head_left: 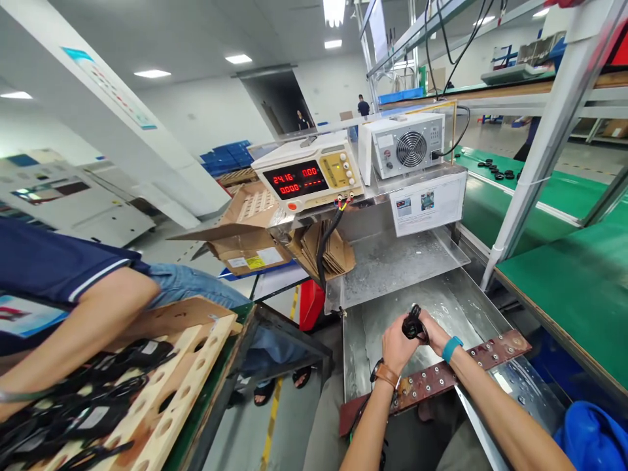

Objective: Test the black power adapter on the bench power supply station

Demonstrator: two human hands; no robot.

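Note:
Both my hands meet over a shiny metal tray (387, 268) and hold one small black part (413, 325) with a short cable end. My left hand (398, 347), with a brown watch strap on its wrist, grips the part from the left. My right hand (434, 333), with a teal band on its wrist, grips it from the right. A brown bar with a row of metal contacts (490, 356) lies across the tray just below my wrists.
A power supply with red digits (309, 175) and a white fan unit (405, 147) stand behind the tray. A co-worker's arm (73, 333) reaches over a cardboard rack of black cables (161, 399) at left. Green benches (569, 281) lie right; open cartons (245, 235) behind.

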